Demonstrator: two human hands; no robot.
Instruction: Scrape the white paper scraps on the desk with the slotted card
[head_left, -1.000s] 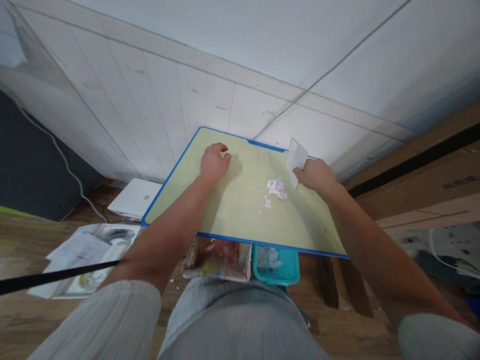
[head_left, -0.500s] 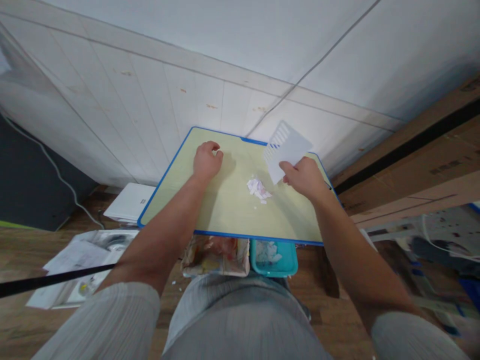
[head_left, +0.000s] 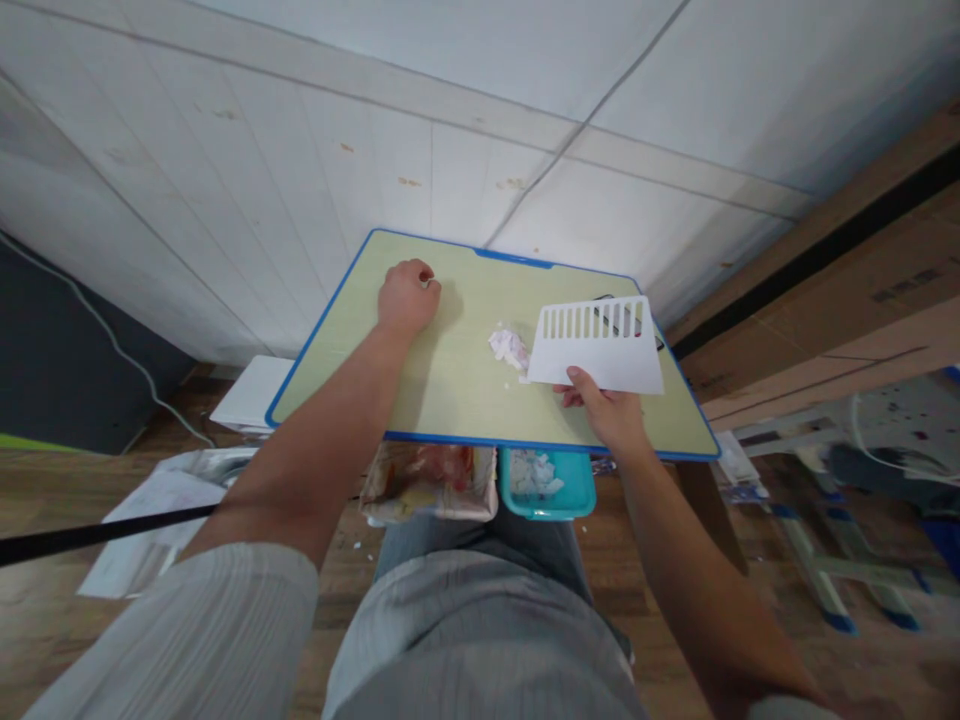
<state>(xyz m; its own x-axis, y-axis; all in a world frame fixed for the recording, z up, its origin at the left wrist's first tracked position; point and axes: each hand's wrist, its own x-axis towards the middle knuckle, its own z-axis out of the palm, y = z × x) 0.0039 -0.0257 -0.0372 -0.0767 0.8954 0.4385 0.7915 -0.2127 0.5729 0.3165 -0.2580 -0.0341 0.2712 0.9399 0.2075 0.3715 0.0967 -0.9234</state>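
My right hand (head_left: 611, 408) grips a white sheet of paper (head_left: 596, 365) by its lower edge, thumb on top. A row of narrow slots is cut along the far side of the sheet. It is held above the right part of a pale yellow table (head_left: 457, 390) with a blue rim. My left hand (head_left: 407, 297) is over the left part of the table, fingers curled in; a tiny pale bit shows at the fingertips, too small to name. Between the hands lies a small heap of paper scraps (head_left: 508, 347), close to the sheet's left edge.
Partly hidden behind the sheet, a dark thin object (head_left: 660, 342) lies by the table's right edge. Below the front edge are a teal tub (head_left: 547, 513) with paper scraps and an open box (head_left: 487, 500). Cardboard boxes (head_left: 825, 300) stand right; a white wall (head_left: 450, 150) rises behind.
My right hand has come lower and nearer, turning the sheet so its slots now point to the far side. The left hand has stayed about in place, fingers curled more closely.
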